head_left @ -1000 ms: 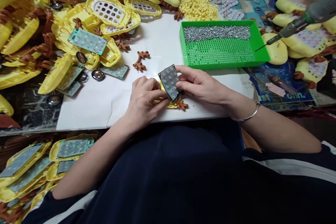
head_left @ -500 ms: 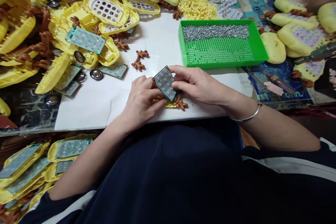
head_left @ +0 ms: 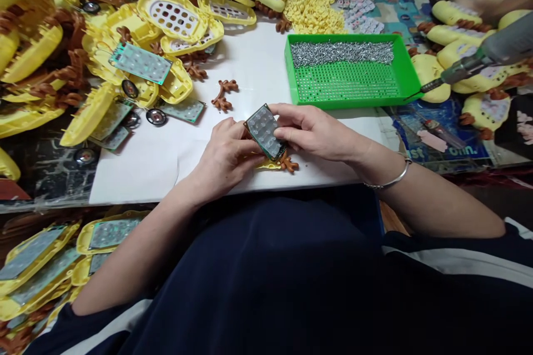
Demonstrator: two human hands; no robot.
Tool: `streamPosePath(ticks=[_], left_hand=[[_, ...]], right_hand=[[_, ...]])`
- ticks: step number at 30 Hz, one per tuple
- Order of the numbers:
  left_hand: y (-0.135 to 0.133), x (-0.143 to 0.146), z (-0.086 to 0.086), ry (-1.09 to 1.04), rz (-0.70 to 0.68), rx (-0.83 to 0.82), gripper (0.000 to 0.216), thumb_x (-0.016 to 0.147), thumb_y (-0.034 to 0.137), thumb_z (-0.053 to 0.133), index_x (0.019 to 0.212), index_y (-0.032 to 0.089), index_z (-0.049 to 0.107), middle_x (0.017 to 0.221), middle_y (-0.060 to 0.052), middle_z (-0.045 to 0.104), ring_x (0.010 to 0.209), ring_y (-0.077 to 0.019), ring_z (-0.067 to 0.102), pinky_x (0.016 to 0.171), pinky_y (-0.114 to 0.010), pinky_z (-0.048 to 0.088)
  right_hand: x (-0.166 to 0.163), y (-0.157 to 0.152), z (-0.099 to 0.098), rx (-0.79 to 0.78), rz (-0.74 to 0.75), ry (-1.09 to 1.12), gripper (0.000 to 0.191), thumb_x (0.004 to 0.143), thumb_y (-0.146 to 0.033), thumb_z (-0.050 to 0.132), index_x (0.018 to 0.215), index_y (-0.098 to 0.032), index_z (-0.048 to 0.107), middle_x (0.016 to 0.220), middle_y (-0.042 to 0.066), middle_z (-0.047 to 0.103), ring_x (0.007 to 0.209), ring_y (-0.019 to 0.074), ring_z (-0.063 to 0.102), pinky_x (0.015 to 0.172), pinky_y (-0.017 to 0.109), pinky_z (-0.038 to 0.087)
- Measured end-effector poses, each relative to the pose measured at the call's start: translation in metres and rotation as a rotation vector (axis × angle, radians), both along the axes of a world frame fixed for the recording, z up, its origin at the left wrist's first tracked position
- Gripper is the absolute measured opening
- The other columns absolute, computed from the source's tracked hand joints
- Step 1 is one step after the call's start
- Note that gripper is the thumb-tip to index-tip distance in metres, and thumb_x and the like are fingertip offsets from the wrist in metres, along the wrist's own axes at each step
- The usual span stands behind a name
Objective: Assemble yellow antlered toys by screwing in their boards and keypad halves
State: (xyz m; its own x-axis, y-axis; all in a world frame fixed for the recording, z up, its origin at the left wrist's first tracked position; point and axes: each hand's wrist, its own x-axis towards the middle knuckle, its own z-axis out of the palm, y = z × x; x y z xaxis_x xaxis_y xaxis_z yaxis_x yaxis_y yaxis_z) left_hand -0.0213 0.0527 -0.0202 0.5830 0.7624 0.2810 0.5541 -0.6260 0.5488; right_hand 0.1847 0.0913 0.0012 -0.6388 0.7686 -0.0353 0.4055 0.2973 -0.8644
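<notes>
Leftmost, yellow plastic shells (head_left: 89,113) lie heaped on the surface (head_left: 141,175). Your left hand (head_left: 227,154) curls against a yellow plastic shell part (head_left: 272,166); whether it grips cannot be told, its fingertips being hidden. Tilted above this part, between your hands, the rectangular grey-padded circuit board (head_left: 264,132) is pinched by your right hand (head_left: 312,132). Farther right, a green rectangular plastic tray (head_left: 353,101) holds silver metal screws (head_left: 341,54).

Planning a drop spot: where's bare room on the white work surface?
White work surface: bare between brown antler-shaped piece and rectangular green plastic tray, and front-left beside the left hand. Crowded: piled yellow plastic shells, far left; yellow toys, right of the tray.
</notes>
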Motion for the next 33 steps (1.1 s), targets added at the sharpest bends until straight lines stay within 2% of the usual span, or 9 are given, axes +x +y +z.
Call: streamPosePath(ticks=[3,7,9,15,19,21,25,29,33], left_hand=[[0.001,0.000,0.000,-0.017,-0.015,0.013,0.020,0.089,0.028,0.056,0.094,0.022,0.074,0.090,-0.008,0.066,0.084,-0.0226,0.054,0.077,-0.039,0.041],[0.001,-0.002,-0.001,-0.030,-0.025,0.025,0.020,0.088,0.026,0.056,0.093,0.024,0.075,0.089,-0.007,0.067,0.085,-0.0217,0.054,0.078,-0.038,0.040],[0.001,-0.002,-0.002,-0.029,-0.020,0.041,0.021,0.089,0.025,0.054,0.093,0.024,0.075,0.089,-0.007,0.067,0.084,-0.0213,0.054,0.078,-0.038,0.040],[0.000,-0.002,-0.003,-0.028,-0.021,0.040,0.018,0.089,0.026,0.055,0.092,0.023,0.073,0.089,-0.007,0.066,0.084,-0.0214,0.054,0.079,-0.039,0.041],[-0.007,-0.005,-0.005,-0.138,0.128,0.053,0.013,0.085,0.030,0.063,0.091,0.018,0.065,0.086,-0.006,0.060,0.085,-0.0207,0.055,0.077,-0.036,0.047],[-0.012,-0.008,-0.007,-0.178,0.184,0.093,0.030,0.081,0.037,0.069,0.101,0.018,0.059,0.097,-0.008,0.059,0.093,-0.0228,0.056,0.083,-0.038,0.049],[-0.020,-0.015,-0.012,-0.132,0.151,0.102,0.066,0.077,0.044,0.071,0.130,0.020,0.041,0.121,-0.013,0.056,0.112,-0.0279,0.054,0.095,-0.044,0.048],[-0.020,-0.020,-0.014,-0.077,0.152,0.067,0.072,0.082,0.038,0.068,0.141,0.022,0.029,0.128,-0.013,0.054,0.115,-0.0269,0.055,0.096,-0.042,0.048],[-0.017,-0.022,-0.015,-0.070,0.140,0.062,0.077,0.083,0.041,0.066,0.146,0.024,0.025,0.132,-0.014,0.050,0.119,-0.0283,0.052,0.100,-0.046,0.046]], right_hand=[[-0.001,-0.001,0.000,0.034,0.009,-0.004,0.036,0.085,-0.017,0.050,0.119,-0.015,0.060,0.074,-0.001,0.062,0.065,0.0100,0.051,0.067,0.024,0.043],[-0.002,-0.007,0.005,0.228,-0.028,-0.101,0.040,0.085,-0.017,0.048,0.123,-0.014,0.059,0.092,0.003,0.068,0.077,0.0134,0.058,0.077,0.027,0.044],[-0.002,-0.008,0.006,0.263,-0.020,-0.129,0.041,0.085,-0.018,0.048,0.124,-0.014,0.059,0.093,0.004,0.068,0.078,0.0136,0.058,0.079,0.028,0.044],[-0.001,0.003,0.000,0.108,0.066,-0.049,0.040,0.085,-0.018,0.049,0.123,-0.011,0.058,0.089,0.004,0.067,0.076,0.0128,0.057,0.077,0.028,0.045],[-0.001,0.005,-0.004,0.092,0.053,-0.042,0.039,0.084,-0.016,0.049,0.122,-0.011,0.059,0.078,0.000,0.063,0.068,0.0103,0.052,0.071,0.026,0.043],[-0.001,0.004,-0.004,0.088,0.044,-0.037,0.039,0.083,-0.014,0.049,0.120,-0.011,0.060,0.072,-0.002,0.059,0.064,0.0089,0.049,0.068,0.024,0.042],[-0.001,0.001,-0.001,0.133,0.025,-0.042,0.038,0.084,-0.016,0.050,0.121,-0.012,0.060,0.078,0.000,0.062,0.068,0.0098,0.052,0.070,0.025,0.043],[-0.001,0.003,-0.001,0.162,0.059,-0.032,0.036,0.084,-0.017,0.052,0.119,-0.013,0.060,0.084,0.001,0.064,0.074,0.0109,0.055,0.074,0.027,0.044],[-0.001,0.009,-0.006,-0.030,0.100,0.075,0.033,0.084,-0.015,0.051,0.115,-0.013,0.060,0.076,-0.002,0.061,0.065,0.0076,0.050,0.065,0.023,0.044]])
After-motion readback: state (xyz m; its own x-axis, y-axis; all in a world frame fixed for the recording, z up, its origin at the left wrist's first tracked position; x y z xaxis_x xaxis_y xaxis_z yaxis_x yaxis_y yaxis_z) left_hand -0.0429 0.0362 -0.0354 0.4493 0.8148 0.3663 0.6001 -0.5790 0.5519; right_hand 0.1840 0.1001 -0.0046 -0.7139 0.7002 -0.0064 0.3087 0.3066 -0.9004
